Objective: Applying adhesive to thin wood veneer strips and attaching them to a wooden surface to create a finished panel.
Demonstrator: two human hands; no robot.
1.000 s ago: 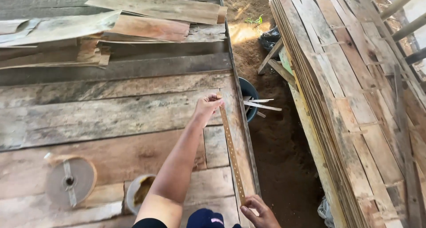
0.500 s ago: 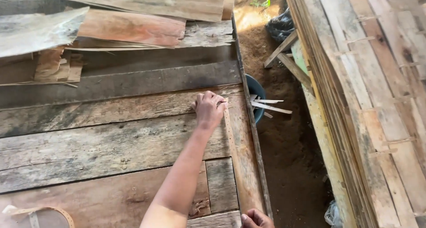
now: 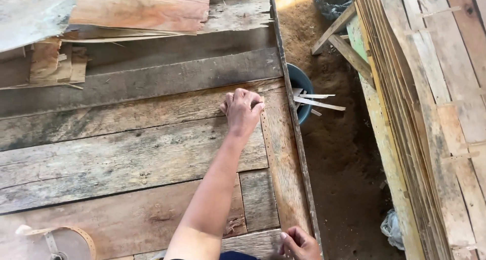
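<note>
On top of a rough plank work table [image 3: 126, 154], weathered grey-brown boards w/ dark stains, gaps and a short patch piece near the bottom edge, the left hand [image 3: 242, 111] reaches far fwd, arm stretched across the boards. Its fingers are curled together and press down on the far end of a thin perforated tape strip [image 3: 265, 138], pale brown w/ a row of small holes, lying flat along the table's right-hand board. Right hand [image 3: 299, 244] sits at the bottom of the frame at the strip's near end, fingers bent close together on the table edge; cannot tell whether they pinch the strip. Tape roll [image 3: 66, 242] on a spool, same pale colour, stands at the lower left corner, well apart from both hands. Loose veneer sheets [image 3: 136, 9], reddish and grey, edges torn, are piled across the table's far side. Rt of the table: bare packed-earth floor [image 3: 339, 159], brown, dusty. Dark blue bucket [image 3: 301, 88] just beside the table edge holds pale wood offcuts [image 3: 316, 102] sticking out. Tall veneer stack [image 3: 430, 113], thin sheets on edge-view, fills the right side. Grey plastic bag [image 3: 392, 228] lies on the ground at its foot.
</note>
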